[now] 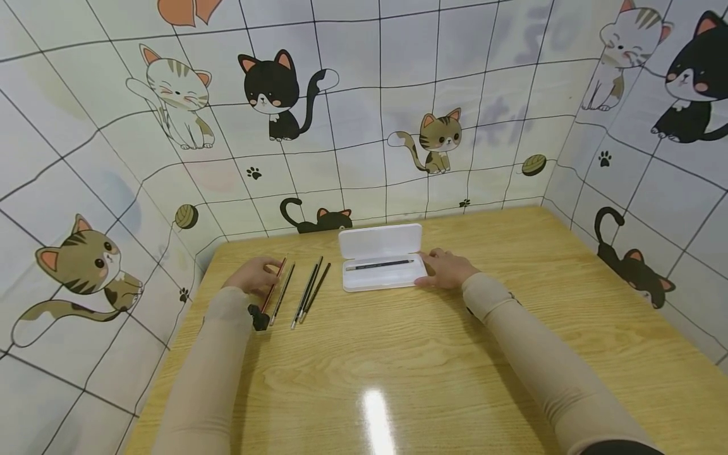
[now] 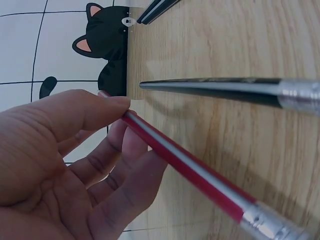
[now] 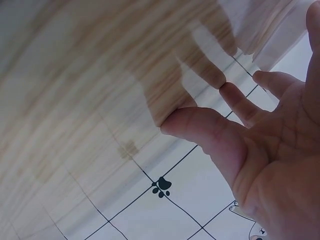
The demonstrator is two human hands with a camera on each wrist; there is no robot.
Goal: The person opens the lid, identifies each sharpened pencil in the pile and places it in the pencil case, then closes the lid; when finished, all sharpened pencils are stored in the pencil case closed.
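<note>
My left hand [image 1: 253, 275] pinches a red pencil [image 2: 182, 162] with a silver stripe and metal ferrule between thumb and fingers, at the left of the table. Right beside it lies a dark pencil [image 1: 282, 294], its tapered end pointing away. Further right, several more dark pencils [image 1: 308, 292] lie close together. A white pencil case [image 1: 378, 282] stands with its lid raised, and one dark pencil [image 1: 380, 265] lies across its tray. My right hand [image 1: 446, 270] is at the case's right side, fingers spread and fairly straight, thumb near its front corner.
The wooden table [image 1: 352, 354] has a glossy top that mirrors the right hand in the right wrist view. Cat-printed wall covering [image 1: 358, 126] encloses the back and both sides. The raised case lid [image 1: 381, 241] stands near the back edge.
</note>
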